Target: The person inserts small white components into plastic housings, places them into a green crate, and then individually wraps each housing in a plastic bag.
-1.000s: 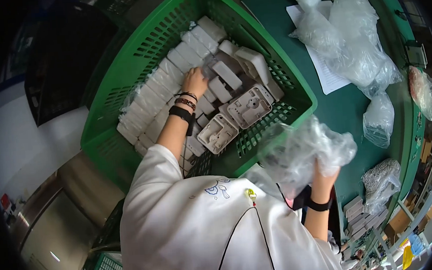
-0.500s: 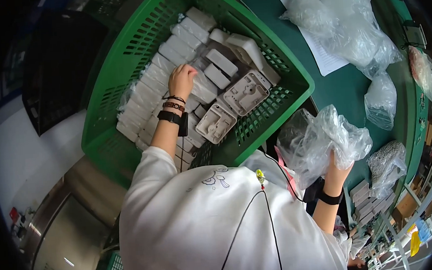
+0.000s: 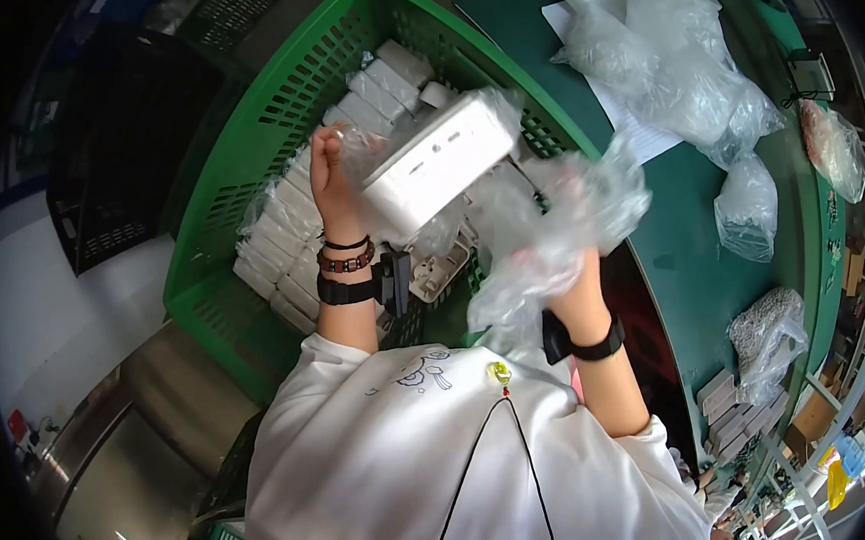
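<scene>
Over the green crate (image 3: 212, 247), my left hand (image 3: 334, 182) is closed on a white plastic case (image 3: 445, 159) with small ports in its side. Clear film shows around the case, and my fingers pinch at its left end. My right hand (image 3: 577, 295) grips a bunch of crumpled clear plastic bags (image 3: 558, 206), blurred by motion, just right of the case. Beneath, rows of bagged white cases (image 3: 284, 225) fill the crate's left side. An open case shell (image 3: 440, 272) shows partly below the held case; the other shells are mostly hidden.
The green table (image 3: 695, 292) on the right bears stuffed clear bags (image 3: 684, 62), a paper sheet (image 3: 633, 121), a bag of small grey parts (image 3: 769, 342) and stacked flat pieces (image 3: 739, 419). A dark screen-like panel (image 3: 133, 140) stands left of the crate.
My left hand has lifted a white case up out of the crate. My right hand has brought the clear bags leftward from the table side to the crate's right rim.
</scene>
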A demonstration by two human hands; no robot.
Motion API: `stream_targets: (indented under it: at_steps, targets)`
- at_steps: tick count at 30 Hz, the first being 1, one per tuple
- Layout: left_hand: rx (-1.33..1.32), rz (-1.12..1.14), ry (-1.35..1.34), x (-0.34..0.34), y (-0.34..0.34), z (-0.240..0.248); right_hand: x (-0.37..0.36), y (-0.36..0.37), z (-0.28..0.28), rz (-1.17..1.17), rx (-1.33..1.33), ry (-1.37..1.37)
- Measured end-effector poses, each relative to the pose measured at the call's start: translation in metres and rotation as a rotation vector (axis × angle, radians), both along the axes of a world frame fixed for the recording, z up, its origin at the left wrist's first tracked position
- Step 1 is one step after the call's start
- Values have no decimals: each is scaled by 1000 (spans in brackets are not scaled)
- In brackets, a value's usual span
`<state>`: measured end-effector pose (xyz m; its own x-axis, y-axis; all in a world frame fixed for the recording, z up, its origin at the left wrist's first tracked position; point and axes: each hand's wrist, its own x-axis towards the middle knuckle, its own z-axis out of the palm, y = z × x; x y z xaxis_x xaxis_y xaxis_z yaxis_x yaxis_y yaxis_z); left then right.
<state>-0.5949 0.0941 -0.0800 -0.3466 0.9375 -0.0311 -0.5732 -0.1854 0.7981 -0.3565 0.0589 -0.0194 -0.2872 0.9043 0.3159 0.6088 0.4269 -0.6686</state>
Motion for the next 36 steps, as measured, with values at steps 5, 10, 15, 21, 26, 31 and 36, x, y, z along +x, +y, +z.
stream_targets:
  at_steps: [5,10,15,21,26,31,36]
  targets:
    - [10,-169,46,7,-2,1,0,29,-6,53,-385,528]
    - [-208,-87,314,18,-1,-61,-12,36,-26,-85,-396,308]
    - [-160,186,466,46,4,-253,-45,47,-68,-154,-423,139]
    - [-632,242,750,20,-24,-199,26,32,-17,-279,170,-461]
    - [-836,-240,1476,-74,-72,-219,27,5,71,-690,167,159]
    - [-715,-481,1556,-100,-79,-211,67,-23,59,-762,97,122]
    - [-721,-412,1785,-85,-77,-221,93,-64,35,-691,0,-230]
